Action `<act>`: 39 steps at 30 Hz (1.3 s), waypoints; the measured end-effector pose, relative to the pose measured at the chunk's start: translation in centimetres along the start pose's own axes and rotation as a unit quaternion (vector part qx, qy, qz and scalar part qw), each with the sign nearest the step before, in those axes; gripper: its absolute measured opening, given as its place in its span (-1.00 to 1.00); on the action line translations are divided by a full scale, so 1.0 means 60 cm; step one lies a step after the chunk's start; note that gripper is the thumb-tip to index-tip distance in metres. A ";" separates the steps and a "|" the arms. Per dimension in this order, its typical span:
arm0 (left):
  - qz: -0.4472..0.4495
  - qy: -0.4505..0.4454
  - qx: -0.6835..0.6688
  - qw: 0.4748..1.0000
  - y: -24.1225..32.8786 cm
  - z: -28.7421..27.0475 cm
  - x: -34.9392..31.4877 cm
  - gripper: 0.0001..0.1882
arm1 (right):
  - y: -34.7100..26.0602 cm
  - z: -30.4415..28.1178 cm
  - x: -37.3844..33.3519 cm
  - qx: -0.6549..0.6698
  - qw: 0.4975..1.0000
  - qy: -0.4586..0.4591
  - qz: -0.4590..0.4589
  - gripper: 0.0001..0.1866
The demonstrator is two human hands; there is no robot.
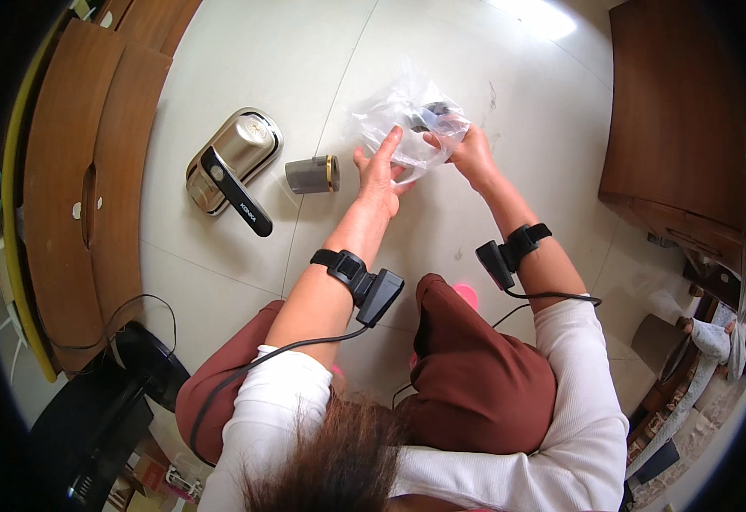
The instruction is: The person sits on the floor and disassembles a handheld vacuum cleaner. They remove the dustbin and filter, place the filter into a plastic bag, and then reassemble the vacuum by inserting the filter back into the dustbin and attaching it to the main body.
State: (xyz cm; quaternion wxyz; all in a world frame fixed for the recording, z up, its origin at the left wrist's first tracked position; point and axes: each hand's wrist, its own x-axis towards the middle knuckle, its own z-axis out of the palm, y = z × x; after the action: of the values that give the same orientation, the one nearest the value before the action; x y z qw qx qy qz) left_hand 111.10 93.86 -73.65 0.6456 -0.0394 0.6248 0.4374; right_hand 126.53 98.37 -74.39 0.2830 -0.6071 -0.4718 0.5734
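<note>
In front of me, a crumpled clear plastic bag (407, 102) is held between my two hands above the tiled floor. My left hand (379, 177) has its thumb raised against the near left side of the bag, with fingers around its lower edge. At the bag's right side, my right hand (470, 158) grips the plastic, one fingertip showing through it. A dark rounded piece (431, 115) shows at or in the bag; its kind is unclear. Left of my left hand lies a grey see-through cup (309, 175) with a gold band. Beside it rests a gold appliance (235, 154) with a black handle.
Pale floor tiles (296, 60) spread under everything. A wooden cabinet (74, 162) stands at the left, another dark wooden one (684, 111) at the right. A black stand (151, 367) with a cable is at the lower left. Straps with cabled devices (379, 294) sit on my forearms.
</note>
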 end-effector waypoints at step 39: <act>0.040 -0.103 0.143 0.984 0.003 -0.031 0.011 -0.69 | 0.011 0.019 0.008 0.004 0.985 0.171 -0.023 -0.70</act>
State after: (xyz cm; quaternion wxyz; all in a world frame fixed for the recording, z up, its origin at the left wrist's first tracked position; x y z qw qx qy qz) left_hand 109.43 93.21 -74.52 0.6875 0.1230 0.6121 0.3708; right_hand 125.52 98.31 -75.40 0.3750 -0.6844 -0.4278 0.4561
